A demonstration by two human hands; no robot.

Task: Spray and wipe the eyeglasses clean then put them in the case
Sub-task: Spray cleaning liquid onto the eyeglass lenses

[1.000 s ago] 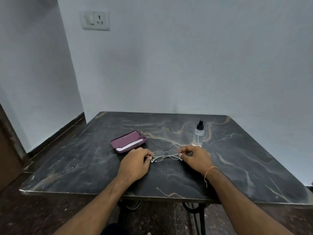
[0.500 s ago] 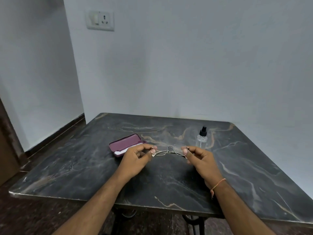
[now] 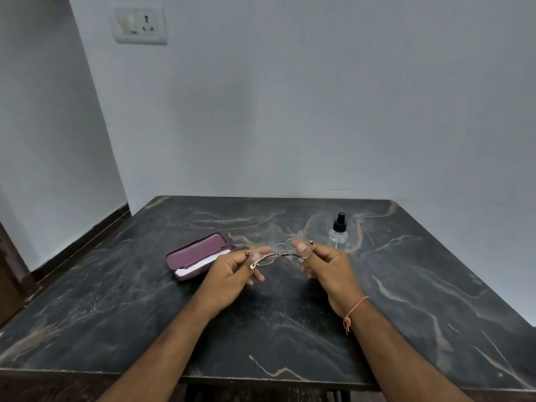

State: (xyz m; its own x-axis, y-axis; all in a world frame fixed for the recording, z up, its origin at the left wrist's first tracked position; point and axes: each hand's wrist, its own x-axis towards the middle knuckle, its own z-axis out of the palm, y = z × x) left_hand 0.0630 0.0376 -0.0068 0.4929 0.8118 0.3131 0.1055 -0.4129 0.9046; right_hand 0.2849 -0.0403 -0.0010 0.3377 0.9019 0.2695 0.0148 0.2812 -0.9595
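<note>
Dark marble bench [image 3: 116, 314]; above it, glasses [image 3: 280, 250] pinched at both ends by left hand [image 3: 232, 274] and right hand [image 3: 327, 268]; open case [image 3: 194, 255], spray bottle [image 3: 338, 232] behind.

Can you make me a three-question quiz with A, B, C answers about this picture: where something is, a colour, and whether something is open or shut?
1. Where is the spray bottle?
A. In the case
B. On the table, behind the right hand
C. On the floor

2. What colour is the case?
A. Maroon
B. Green
C. Yellow

3. How is the case?
A. Shut
B. Open
C. Upside down

Answers:
1 B: it stands on the table just past the right hand.
2 A: its lid is maroon.
3 B: the lid is up, with white lining showing.
</note>
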